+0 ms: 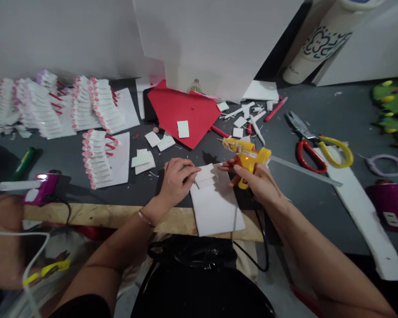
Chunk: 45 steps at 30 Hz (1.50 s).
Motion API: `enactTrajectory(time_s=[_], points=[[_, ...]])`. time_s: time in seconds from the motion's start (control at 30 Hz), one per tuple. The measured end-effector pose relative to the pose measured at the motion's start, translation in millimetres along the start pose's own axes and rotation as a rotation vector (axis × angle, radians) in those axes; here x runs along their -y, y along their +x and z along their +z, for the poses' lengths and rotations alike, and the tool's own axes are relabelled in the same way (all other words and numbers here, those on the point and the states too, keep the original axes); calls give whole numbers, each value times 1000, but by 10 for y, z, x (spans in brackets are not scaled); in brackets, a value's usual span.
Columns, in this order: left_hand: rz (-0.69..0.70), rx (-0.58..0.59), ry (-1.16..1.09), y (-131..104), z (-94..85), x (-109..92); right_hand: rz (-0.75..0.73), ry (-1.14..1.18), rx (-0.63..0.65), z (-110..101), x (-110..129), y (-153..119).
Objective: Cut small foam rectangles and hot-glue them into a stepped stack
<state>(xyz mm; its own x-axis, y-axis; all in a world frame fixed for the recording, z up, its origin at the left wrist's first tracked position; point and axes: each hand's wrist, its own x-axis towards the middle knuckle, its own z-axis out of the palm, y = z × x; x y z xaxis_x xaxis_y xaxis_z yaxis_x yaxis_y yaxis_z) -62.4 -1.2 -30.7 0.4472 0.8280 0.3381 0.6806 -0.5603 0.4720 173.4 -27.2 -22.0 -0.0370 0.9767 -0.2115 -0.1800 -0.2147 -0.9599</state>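
A yellow hot glue gun is gripped in my right hand, its nozzle pointing left and a clear glue stick jutting from its back. The fingertips of that hand reach toward a small white foam-like piece. My left hand pinches this piece at its left edge, fingers closed. The piece lies over the upper end of a white rectangular board, which overhangs the table's front edge. Beyond the hands, a small pale square rests on a red sheet.
Several white boards bearing rows of rolled pieces stand at left. Red-and-yellow-handled pliers, a white strip and a purple device lie right. White scraps litter the back. Another person's arm is at far left.
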Motion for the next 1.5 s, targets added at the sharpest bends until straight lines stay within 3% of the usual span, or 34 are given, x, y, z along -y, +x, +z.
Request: enactTrajectory(time_s=[0.1,0.2,0.53,0.73,0.83,0.93,1.03,1.1,1.17,1.27,1.37,1.5], points=[[-124,-61,6,12,-29,44,-15,-5,-34,-24,18,1],[-192,-5,34,3,-39,96,-20,-15,-54,-47,15,4],[-117,199,68,-49,21,47,7,-20,-99,-74,-5,7],[-117,186,33,-49,6,-26,37,-41,-131,-79,-9,-6],[-135,84,43,-32,-130,45,41,-41,-131,-92,-16,-9],[-199,-6,157,-61,-401,267,33,-34,-146,-114,-27,-7],[-292,4,309,-163,-671,565,32,-17,-154,-126,-30,-7],[-326,82,358,-243,-775,726,32,-14,-155,-122,-23,-11],[-318,161,339,-297,-808,817,34,-15,-159,-112,-11,-19],[-315,177,273,-306,-786,836,45,-17,-173,-98,5,-33],[-379,113,237,-261,-773,786,49,-15,-166,-94,11,-43],[-481,-78,76,-189,-803,692,48,-16,-142,-102,9,-46]])
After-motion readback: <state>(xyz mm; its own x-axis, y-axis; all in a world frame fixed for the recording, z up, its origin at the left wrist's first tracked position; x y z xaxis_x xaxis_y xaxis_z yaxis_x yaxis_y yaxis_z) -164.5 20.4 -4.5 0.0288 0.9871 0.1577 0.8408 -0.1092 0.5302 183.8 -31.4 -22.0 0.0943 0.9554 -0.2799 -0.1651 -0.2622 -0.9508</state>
